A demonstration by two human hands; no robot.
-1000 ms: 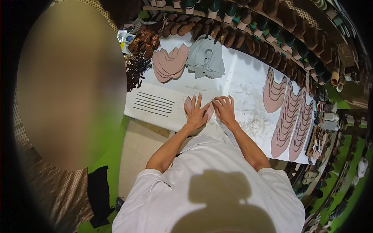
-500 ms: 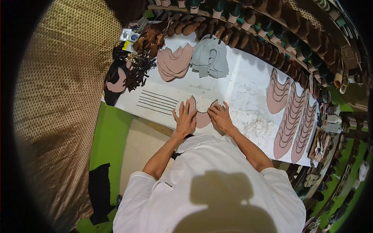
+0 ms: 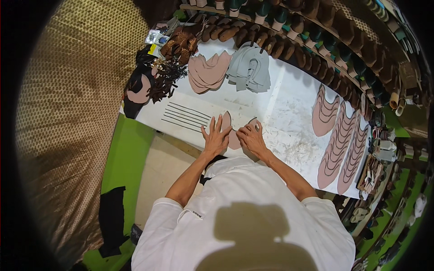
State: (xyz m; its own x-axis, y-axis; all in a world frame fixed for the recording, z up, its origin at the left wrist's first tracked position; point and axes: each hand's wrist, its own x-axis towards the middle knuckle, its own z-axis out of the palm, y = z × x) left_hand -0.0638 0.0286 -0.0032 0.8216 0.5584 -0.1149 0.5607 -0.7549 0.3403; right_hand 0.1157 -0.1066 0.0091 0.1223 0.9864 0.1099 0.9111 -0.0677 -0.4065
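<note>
A pink V-shaped shoe upper piece point(image 3: 234, 141) lies at the near edge of the white table, between my hands. My left hand point(image 3: 217, 139) rests on its left wing, fingers spread and flat. My right hand point(image 3: 253, 139) is at its right wing, fingers bent and drawn together at the inner curve. A thin dark strip point(image 3: 255, 118) shows at the tip of that wing; the fingers cover most of the rest. Left of my left hand, several loose dark strips point(image 3: 185, 115) lie side by side on the table.
Pink pieces with dark edges point(image 3: 332, 153) lie in overlapping rows at the right. Stacks of pink pieces point(image 3: 208, 74) and grey pieces point(image 3: 248, 70) sit at the back, beside a dark heap of scraps point(image 3: 165, 81). Shoe lasts point(image 3: 312, 63) line the far edge.
My right hand has shifted slightly left and its fingers have drawn in along the inner curve of the pink piece. My left hand stays on the left wing. The view has tilted slightly.
</note>
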